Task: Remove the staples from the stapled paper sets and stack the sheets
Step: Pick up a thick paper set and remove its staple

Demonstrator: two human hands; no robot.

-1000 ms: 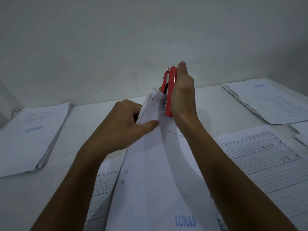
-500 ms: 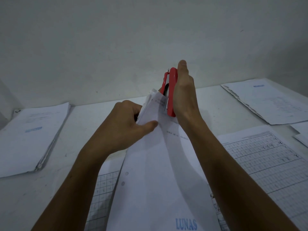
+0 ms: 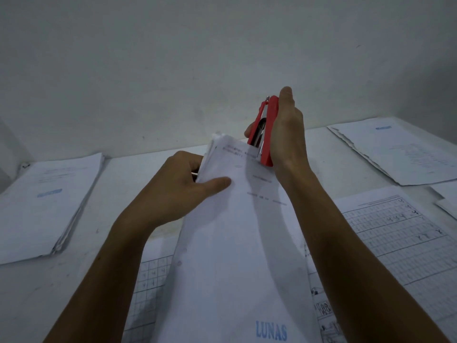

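- In the head view, a stapled paper set [image 3: 237,243] was held lifted off the surface [image 3: 128,174], its far corner raised and its near end, stamped "LUNAS", hanging toward the near edge; this was judged to bring the stapled corner up where a tool could reach it.
- The left hand [image 3: 178,191] was seen gripping the set near its far left corner, thumb pressed flat on the top sheet and fingers [image 3: 190,160] curled behind the pages, apparently to keep the sheets taut and steady against a pull.
- The right hand [image 3: 286,134] was wrapped around a red stapler [image 3: 265,129], held nearly upright with its lower end set against the top edge of the set; the staple itself could not be made out, so whether it was caught could not be told.
- A thick stack of sheets [image 3: 47,201] was lying at the left edge of the surface, judged to be the pile for finished sheets, though this was not certain.
- Another paper pile [image 3: 400,152] was lying toward the far right corner, well apart from the hands.
- Gridded worksheets [image 3: 395,238] were spread along the right and beneath the held set, near the near edge.
- The step in hand was judged to be prying out a staple, with stacking not yet done for this set.
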